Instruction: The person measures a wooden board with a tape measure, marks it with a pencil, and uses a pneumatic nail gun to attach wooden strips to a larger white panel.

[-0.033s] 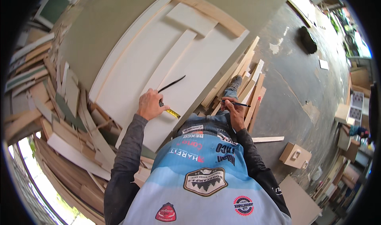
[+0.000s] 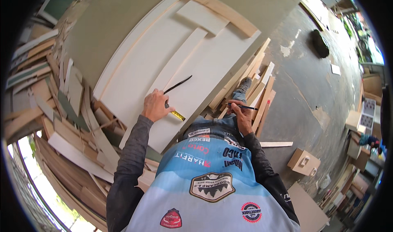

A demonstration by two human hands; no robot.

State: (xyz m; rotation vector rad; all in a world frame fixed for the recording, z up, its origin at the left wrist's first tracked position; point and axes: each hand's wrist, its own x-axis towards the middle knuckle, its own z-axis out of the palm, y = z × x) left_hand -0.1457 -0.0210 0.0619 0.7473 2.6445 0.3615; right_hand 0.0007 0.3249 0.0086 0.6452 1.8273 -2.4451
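Observation:
My left hand [image 2: 155, 105] is closed round a tape measure, resting over a white panel [image 2: 135, 68]. A short length of its yellow blade [image 2: 178, 116] sticks out toward the panel's near edge, while the case is mostly hidden by my fingers. From the same hand a thin black strap [image 2: 179, 84] reaches up and right across the panel. To the right, beyond the panel's edge and close to my body, my right hand [image 2: 242, 116] grips a slim dark pen [image 2: 248, 107], its tip pointing right. On the panel lie a white strip [image 2: 180, 60] and a shorter white board [image 2: 202, 17].
A pale wood strip [image 2: 221, 9] lies along the panel's far end. Timber lengths [image 2: 262, 84] are stacked at the panel's right, by my shoe [image 2: 244, 84]. Offcuts [image 2: 77, 97] pile up at left. A wooden box [image 2: 303, 161] sits on the grey floor at right.
The whole picture has shifted very slightly, with the panel a little to the right. Both hands keep the same hold.

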